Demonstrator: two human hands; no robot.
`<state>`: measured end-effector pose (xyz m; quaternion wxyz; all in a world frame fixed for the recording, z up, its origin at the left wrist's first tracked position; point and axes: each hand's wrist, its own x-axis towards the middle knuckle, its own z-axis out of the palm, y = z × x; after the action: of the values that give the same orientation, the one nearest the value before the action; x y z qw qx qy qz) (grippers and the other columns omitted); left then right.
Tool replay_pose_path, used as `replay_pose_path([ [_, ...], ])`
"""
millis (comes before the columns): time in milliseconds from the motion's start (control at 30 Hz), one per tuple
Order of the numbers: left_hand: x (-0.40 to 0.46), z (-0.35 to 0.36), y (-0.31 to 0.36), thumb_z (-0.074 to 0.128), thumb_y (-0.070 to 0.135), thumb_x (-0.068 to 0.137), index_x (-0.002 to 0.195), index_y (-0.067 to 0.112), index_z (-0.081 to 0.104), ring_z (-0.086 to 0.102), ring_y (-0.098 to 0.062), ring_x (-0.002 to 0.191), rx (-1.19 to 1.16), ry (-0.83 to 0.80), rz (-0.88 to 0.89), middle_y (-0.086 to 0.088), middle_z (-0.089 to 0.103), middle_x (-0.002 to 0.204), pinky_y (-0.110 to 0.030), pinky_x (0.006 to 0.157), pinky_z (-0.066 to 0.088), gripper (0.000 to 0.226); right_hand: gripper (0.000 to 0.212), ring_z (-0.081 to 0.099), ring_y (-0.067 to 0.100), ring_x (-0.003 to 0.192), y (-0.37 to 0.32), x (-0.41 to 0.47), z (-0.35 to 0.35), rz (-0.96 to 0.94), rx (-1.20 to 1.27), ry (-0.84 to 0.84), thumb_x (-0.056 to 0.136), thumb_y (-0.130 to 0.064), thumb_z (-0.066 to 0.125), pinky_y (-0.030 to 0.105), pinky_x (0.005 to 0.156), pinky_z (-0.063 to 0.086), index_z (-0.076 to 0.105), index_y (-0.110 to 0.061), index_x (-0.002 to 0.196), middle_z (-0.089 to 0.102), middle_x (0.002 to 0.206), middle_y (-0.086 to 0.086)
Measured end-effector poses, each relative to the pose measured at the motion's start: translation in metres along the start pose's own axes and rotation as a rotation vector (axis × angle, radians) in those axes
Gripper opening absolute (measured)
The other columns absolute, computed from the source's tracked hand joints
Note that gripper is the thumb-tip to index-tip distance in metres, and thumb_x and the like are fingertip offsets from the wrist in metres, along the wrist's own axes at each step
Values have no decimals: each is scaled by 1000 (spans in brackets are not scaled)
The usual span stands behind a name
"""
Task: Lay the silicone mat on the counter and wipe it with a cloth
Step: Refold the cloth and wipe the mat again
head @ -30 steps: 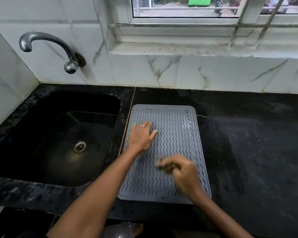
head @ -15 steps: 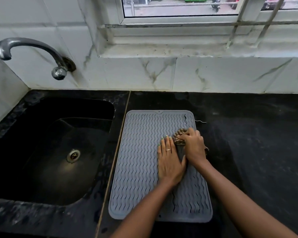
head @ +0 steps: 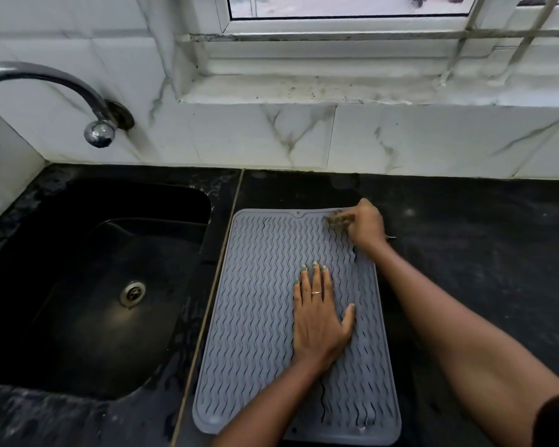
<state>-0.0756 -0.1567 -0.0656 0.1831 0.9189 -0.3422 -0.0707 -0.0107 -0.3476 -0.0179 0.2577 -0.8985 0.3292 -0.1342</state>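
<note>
While the left hand [head: 320, 312] lies flat with straight fingers on the grey wavy silicone mat [head: 259, 317], the right hand [head: 367, 225] grips a small brown cloth [head: 338, 220] at its far corner.

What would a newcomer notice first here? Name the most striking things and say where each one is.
The grey silicone mat with its wavy ribs lies flat on the black counter, just right of the dark sink. The left hand presses flat on the mat's middle, while the right hand grips a brownish cloth at the mat's far right corner. A curved metal tap juts from the marble-tiled wall above the sink.
</note>
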Motion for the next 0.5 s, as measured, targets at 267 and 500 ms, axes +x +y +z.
replay_pose_path([
  [267,-5,2,3,49,43,88,137,13,52,44,-22,135,-59,103,427,-3,53,141,-42,113,32,57,34,51,9,78,13,-38,-52,-164,247,2,76,18,55,8,66,42,71,-2,98,58,94,12],
  [500,-5,5,2,55,42,81,126,10,61,54,-22,126,-79,104,454,-5,63,129,-32,106,41,56,30,56,34,79,24,-77,-12,-516,-124,-128,63,11,74,42,66,46,76,-9,84,63,84,11],
])
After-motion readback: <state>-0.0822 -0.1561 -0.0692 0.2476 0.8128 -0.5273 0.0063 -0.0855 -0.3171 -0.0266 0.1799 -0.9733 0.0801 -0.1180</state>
